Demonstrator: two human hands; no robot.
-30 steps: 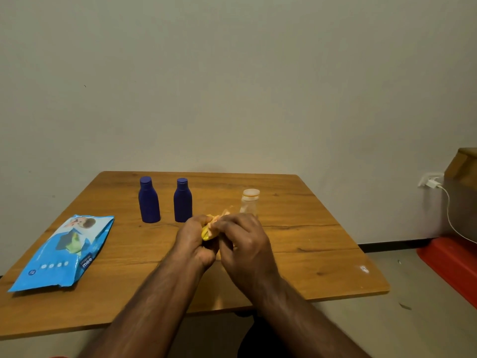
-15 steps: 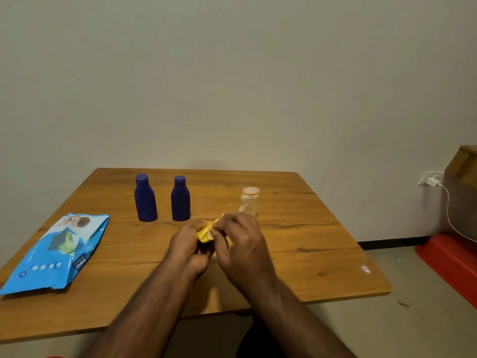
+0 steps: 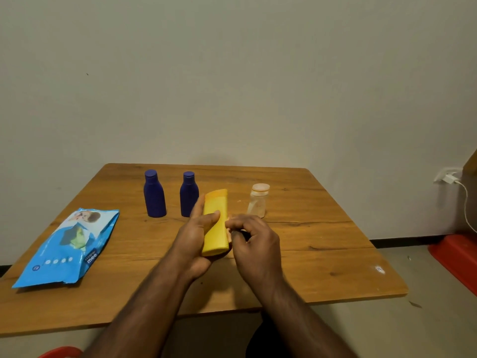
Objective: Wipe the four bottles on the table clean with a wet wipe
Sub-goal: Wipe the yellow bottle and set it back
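My left hand [image 3: 192, 242] grips a flat yellow bottle [image 3: 215, 223] just above the wooden table [image 3: 322, 254], thumb across its front and cap end pointing away from me. My right hand [image 3: 254, 244] has its fingers curled at the bottle's right edge and pinches a small pale wet wipe [image 3: 228, 233], of which only a thin strip shows. Two dark blue bottles [image 3: 154, 195] [image 3: 189, 196] stand upright behind my left hand. A small clear bottle [image 3: 258, 201] with a pale cap stands upright behind my right hand.
A blue pack of wet wipes [image 3: 67, 246] lies flat at the table's left side. A red plastic object [image 3: 456, 257] sits on the floor at the right, below a wall socket with a white charger [image 3: 450, 178]. The wall rises directly behind the table.
The yellow bottle was bunched between both hands and mostly hidden; now it lies lengthwise in my left hand, fully showing. My right hand has slid to its right edge. The view has shifted slightly.
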